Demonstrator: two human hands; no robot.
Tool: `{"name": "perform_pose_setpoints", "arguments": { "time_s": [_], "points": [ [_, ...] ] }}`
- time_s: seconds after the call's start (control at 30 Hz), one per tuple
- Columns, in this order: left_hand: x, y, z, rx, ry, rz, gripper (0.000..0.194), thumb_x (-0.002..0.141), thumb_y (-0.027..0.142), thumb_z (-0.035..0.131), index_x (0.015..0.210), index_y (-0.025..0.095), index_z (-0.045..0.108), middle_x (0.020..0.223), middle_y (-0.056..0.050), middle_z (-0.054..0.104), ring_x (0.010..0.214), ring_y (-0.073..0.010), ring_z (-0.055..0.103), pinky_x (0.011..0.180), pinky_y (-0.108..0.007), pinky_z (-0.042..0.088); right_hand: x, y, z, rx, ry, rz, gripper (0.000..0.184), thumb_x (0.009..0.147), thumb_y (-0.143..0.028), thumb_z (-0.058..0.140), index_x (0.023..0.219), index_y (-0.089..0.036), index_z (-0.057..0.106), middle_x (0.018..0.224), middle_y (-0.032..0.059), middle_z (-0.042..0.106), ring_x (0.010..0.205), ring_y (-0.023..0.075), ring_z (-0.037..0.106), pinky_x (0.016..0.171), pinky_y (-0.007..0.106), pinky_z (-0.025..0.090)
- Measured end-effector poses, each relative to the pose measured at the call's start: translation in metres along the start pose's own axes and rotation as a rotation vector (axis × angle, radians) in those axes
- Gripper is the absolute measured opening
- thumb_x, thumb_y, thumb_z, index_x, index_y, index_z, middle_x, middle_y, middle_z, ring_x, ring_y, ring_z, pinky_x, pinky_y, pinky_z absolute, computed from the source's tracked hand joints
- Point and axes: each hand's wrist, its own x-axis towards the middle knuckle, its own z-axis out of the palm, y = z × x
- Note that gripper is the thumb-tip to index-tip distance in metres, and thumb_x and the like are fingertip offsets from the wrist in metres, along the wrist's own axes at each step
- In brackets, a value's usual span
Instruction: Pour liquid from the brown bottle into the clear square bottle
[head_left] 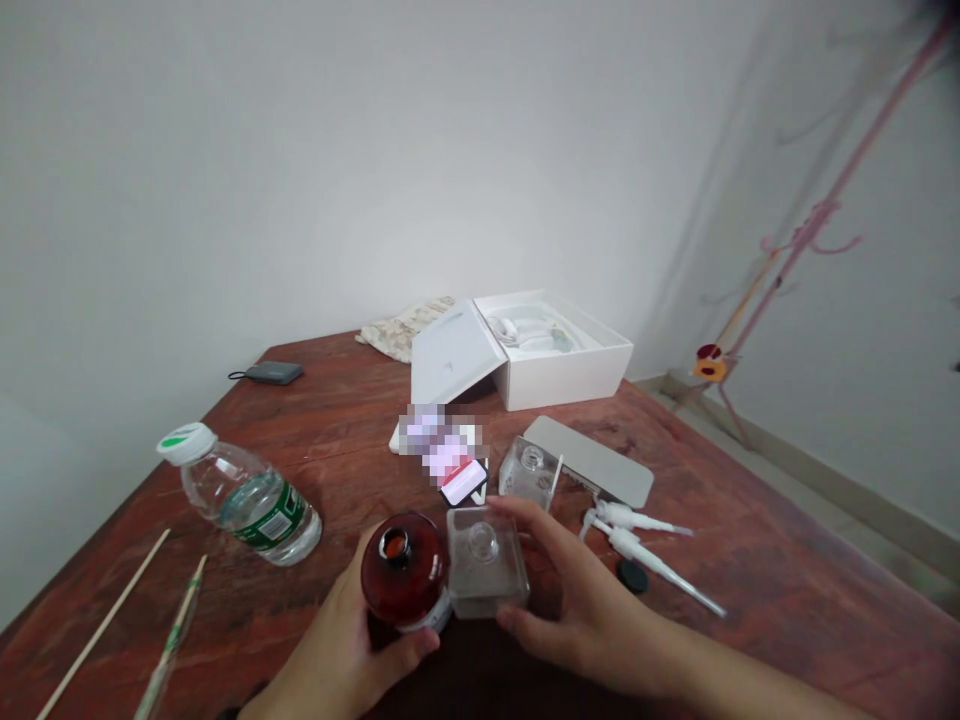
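An uncapped round brown bottle stands at the near middle of the table, and my left hand is wrapped round its left and front sides. Right beside it is a clear square bottle with an open neck. My right hand grips that one from the right, thumb at the near corner and fingers at the far one. A second clear square bottle sits behind. To the right lie two white pump heads with tubes, near a black cap.
A water bottle and wooden chopsticks are on the left. Farther back are a phone, a silver flat panel, an open white box, a grey pouch-like item and a cloth.
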Motion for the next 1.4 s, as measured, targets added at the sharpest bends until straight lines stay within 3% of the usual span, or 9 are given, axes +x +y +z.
{"name": "perform_pose_setpoints", "arguments": {
  "time_s": [0.17, 0.47, 0.63, 0.8, 1.03, 1.4],
  "points": [
    [-0.004, -0.002, 0.000, -0.049, 0.054, -0.020, 0.074, 0.087, 0.070, 0.081, 0.143, 0.027, 0.061, 0.134, -0.014, 0.072, 0.116, -0.0406, 0.071, 0.114, -0.056, 0.054, 0.002, -0.001, -0.002, -0.058, -0.024, 0.094, 0.082, 0.085, -0.018, 0.078, 0.159, -0.026, 0.043, 0.161, 0.0177, 0.056, 0.151, 0.0367, 0.054, 0.128, 0.060, 0.041],
    [-0.008, -0.009, 0.003, -0.132, 0.082, 0.008, 0.080, 0.081, 0.052, 0.092, 0.149, 0.026, 0.059, 0.139, -0.014, 0.071, 0.126, -0.0434, 0.068, 0.117, -0.058, 0.051, -0.001, 0.013, -0.003, -0.161, -0.038, 0.121, 0.079, 0.084, -0.018, 0.074, 0.156, -0.027, 0.042, 0.159, 0.0168, 0.057, 0.151, 0.0390, 0.054, 0.128, 0.064, 0.040],
    [-0.007, -0.004, 0.002, -0.128, 0.071, -0.009, 0.079, 0.081, 0.049, 0.092, 0.149, 0.026, 0.057, 0.140, -0.015, 0.070, 0.128, -0.0433, 0.066, 0.118, -0.060, 0.047, 0.001, 0.014, -0.004, -0.221, -0.057, 0.096, 0.076, 0.085, -0.015, 0.074, 0.153, -0.028, 0.043, 0.151, 0.0152, 0.063, 0.140, 0.0353, 0.064, 0.121, 0.057, 0.051],
    [-0.001, 0.004, 0.001, -0.090, 0.070, 0.039, 0.061, 0.088, 0.051, 0.085, 0.138, 0.023, 0.062, 0.130, -0.013, 0.072, 0.116, -0.0387, 0.069, 0.112, -0.056, 0.051, 0.007, 0.012, -0.006, -0.249, -0.052, 0.027, 0.075, 0.085, -0.016, 0.075, 0.152, -0.028, 0.045, 0.148, 0.0134, 0.065, 0.136, 0.0341, 0.067, 0.117, 0.053, 0.055],
    [0.001, 0.006, 0.003, -0.074, 0.106, 0.097, 0.058, 0.093, 0.055, 0.081, 0.136, 0.021, 0.062, 0.125, -0.013, 0.073, 0.110, -0.0358, 0.071, 0.106, -0.051, 0.054, 0.012, 0.011, -0.007, -0.233, -0.064, -0.087, 0.074, 0.082, -0.014, 0.077, 0.150, -0.026, 0.050, 0.144, 0.0133, 0.067, 0.133, 0.0332, 0.069, 0.116, 0.050, 0.055],
    [0.000, 0.006, 0.003, -0.099, 0.111, 0.122, 0.056, 0.092, 0.039, 0.083, 0.141, 0.026, 0.059, 0.134, -0.010, 0.070, 0.121, -0.0354, 0.068, 0.111, -0.052, 0.050, 0.008, 0.004, -0.011, -0.469, -0.080, -0.021, 0.079, 0.081, -0.020, 0.077, 0.155, -0.025, 0.047, 0.154, 0.0163, 0.063, 0.142, 0.0366, 0.062, 0.121, 0.056, 0.050]
  ]
}}
